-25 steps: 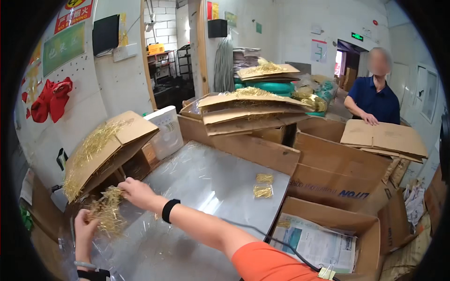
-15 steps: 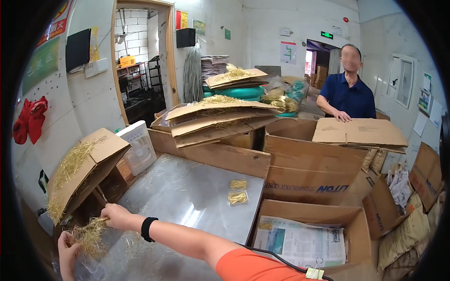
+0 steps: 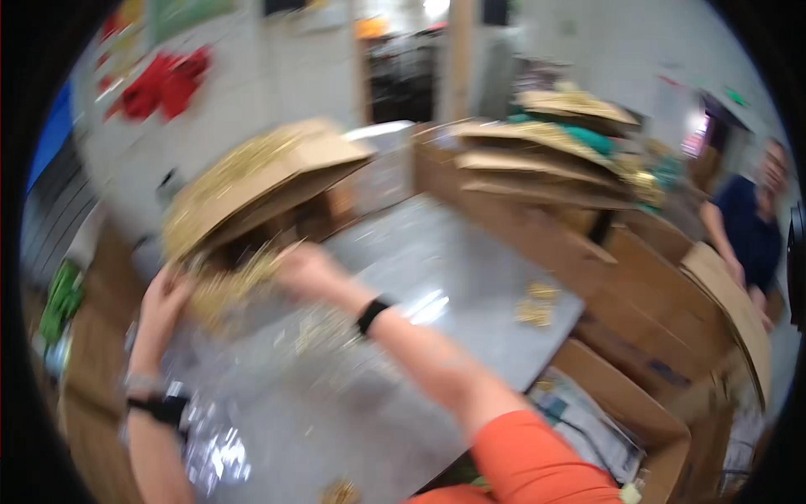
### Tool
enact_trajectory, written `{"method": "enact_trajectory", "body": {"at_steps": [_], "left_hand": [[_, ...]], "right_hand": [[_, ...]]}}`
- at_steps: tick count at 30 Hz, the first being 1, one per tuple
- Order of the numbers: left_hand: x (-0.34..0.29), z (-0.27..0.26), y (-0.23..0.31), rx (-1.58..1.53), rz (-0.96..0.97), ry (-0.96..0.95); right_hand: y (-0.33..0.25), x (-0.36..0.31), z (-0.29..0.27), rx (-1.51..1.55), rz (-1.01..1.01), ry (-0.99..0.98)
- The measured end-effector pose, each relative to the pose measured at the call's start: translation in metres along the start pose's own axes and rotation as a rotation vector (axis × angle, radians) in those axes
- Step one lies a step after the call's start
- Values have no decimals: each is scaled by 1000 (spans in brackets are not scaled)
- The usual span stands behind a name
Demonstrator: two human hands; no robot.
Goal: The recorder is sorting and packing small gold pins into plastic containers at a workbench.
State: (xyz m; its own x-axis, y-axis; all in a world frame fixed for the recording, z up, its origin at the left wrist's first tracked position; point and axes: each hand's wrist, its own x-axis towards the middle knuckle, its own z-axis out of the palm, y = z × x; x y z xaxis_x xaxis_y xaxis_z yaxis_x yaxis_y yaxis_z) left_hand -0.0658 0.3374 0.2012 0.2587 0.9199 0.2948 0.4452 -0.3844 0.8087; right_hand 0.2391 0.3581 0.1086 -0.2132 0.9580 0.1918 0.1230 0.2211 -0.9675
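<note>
Tangle of thin, shiny golden strands [image 3: 231,296] over a smooth grey worktop [image 3: 336,420]

Left hand [image 3: 166,294] and right hand [image 3: 306,270] grip its opposite sides, fingers blurred; just beyond, a bent brown cardboard sheet [image 3: 294,170] carries more golden strands [image 3: 231,168].

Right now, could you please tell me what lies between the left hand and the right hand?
In the head view, a loose bunch of gold strands lies between the left hand and the right hand; blur hides single strands.
</note>
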Motion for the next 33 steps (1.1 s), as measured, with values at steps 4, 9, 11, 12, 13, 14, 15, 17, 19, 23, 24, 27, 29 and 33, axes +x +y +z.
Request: {"method": "enact_trajectory", "body": {"at_steps": [4, 9, 11, 12, 13, 14, 15, 17, 19, 23, 24, 27, 29, 33], "left_hand": [[-1, -12, 7, 297, 20, -86], [-8, -14, 19, 372, 23, -68], [2, -9, 8, 419, 30, -44], [2, -8, 2, 406, 11, -20], [2, -4, 2, 396, -4, -3], [2, -2, 0, 386, -20, 13], [0, -2, -3, 403, -47, -19], [4, -4, -3, 445, -86, -85], [2, 6, -5, 145, -194, -44], [-11, 27, -15, -340, -402, -21], [-11, 27, -15, -386, -408, -16], [-18, 28, -27, -542, -379, 91], [-19, 29, -30, -493, -486, 26], [-32, 28, -24, -602, -373, -64]], "right_hand": [[-26, -1, -11, -89, 171, -32], [-42, 0, 4, -35, 155, -114], [-38, 1, 5, -9, 200, -119], [-25, 3, 10, 171, 139, -65], [-19, 1, 13, 355, 79, -2], [-16, 0, 15, 352, 164, 58], [-13, 1, 14, 407, 181, 17], [-4, 10, 7, 523, 200, -60], [9, 11, 12, 752, 229, -35], [18, -6, 46, 922, 326, -310], [21, -4, 50, 971, 263, -225], [-13, -12, 66, 1039, 214, -298], [-9, -17, 72, 1008, 135, -318], [0, 4, 85, 905, 179, -329]]}}
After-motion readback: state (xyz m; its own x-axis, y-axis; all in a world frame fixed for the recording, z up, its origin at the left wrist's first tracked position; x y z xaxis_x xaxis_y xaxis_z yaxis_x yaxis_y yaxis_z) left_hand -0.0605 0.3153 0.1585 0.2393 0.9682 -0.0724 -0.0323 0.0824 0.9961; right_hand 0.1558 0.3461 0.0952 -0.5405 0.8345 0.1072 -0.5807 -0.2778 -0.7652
